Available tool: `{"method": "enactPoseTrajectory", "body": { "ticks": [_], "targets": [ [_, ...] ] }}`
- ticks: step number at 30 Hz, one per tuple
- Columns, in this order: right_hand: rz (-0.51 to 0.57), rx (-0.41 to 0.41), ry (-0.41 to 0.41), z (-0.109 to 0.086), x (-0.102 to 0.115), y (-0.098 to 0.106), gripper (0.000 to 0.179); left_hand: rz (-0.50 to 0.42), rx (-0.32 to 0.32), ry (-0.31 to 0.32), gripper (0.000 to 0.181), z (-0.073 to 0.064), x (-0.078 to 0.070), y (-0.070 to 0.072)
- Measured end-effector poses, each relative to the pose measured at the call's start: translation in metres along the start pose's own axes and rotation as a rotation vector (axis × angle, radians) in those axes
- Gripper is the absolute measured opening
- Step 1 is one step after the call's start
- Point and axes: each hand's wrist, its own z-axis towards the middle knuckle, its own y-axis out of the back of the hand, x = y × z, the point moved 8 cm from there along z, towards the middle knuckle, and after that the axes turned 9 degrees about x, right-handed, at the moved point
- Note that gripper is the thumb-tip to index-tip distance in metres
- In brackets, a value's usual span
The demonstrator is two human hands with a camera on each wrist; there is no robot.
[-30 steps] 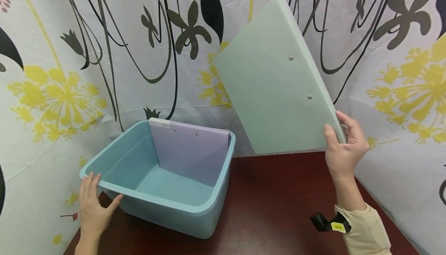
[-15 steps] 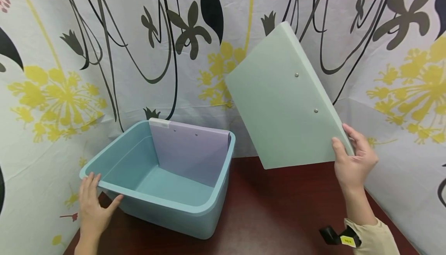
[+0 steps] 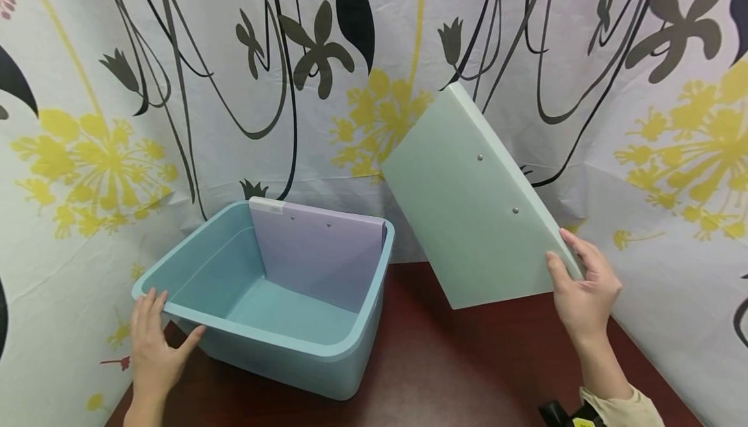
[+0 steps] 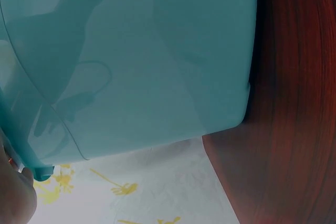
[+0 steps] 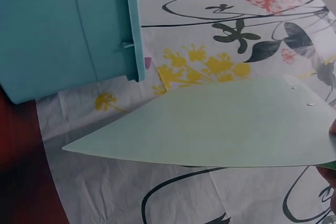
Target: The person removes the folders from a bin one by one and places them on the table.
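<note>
My right hand (image 3: 587,294) grips a pale green binder (image 3: 473,213) by the lower end of its spine, thumb on the cover and fingers round the back. The binder hangs tilted to the right of a blue plastic tub (image 3: 274,342), two metal rivets showing near its spine. In the right wrist view, the binder's cover (image 5: 220,124) stretches across the middle, below the tub. My left hand (image 3: 154,349) rests on the tub's near-left rim, fingertips over the edge and thumb spread along the outer wall. Inside the tub, a purple binder (image 3: 321,252) stands against the back wall.
The tub stands on a dark reddish-brown wooden table (image 3: 444,355). White cloth (image 3: 222,141) with floral prints hangs behind and at both sides of the table. A pale label (image 3: 267,205) marks the purple binder's top left.
My right hand has lowered the green binder, first shifting right and then slightly back left. The left hand, tub and purple binder have stayed in place.
</note>
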Motion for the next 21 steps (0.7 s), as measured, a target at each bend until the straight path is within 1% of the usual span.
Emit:
{"method": "enactPoseTrajectory", "body": {
  "ticks": [6, 11, 15, 19, 21],
  "targets": [
    [0.004, 0.01, -0.031, -0.009, -0.004, 0.003, 0.033, 0.007, 0.007, 0.008, 0.096, 0.0, 0.001, -0.001],
    [-0.05, 0.043, -0.091, -0.017, -0.009, 0.004, 0.034, 0.005, 0.006, 0.011, 0.097, 0.0, 0.001, -0.001],
    [-0.085, 0.061, -0.184, -0.023, -0.016, 0.007, 0.035, 0.007, 0.002, 0.006, 0.097, 0.0, 0.0, -0.001],
    [-0.103, 0.068, -0.316, -0.03, -0.026, 0.008, 0.033, 0.013, 0.006, 0.007, 0.097, 0.001, 0.0, -0.001],
    [-0.118, 0.076, -0.378, -0.034, -0.03, 0.008, 0.032, 0.012, 0.017, 0.019, 0.096, 0.0, 0.001, -0.001]
  ]
}}
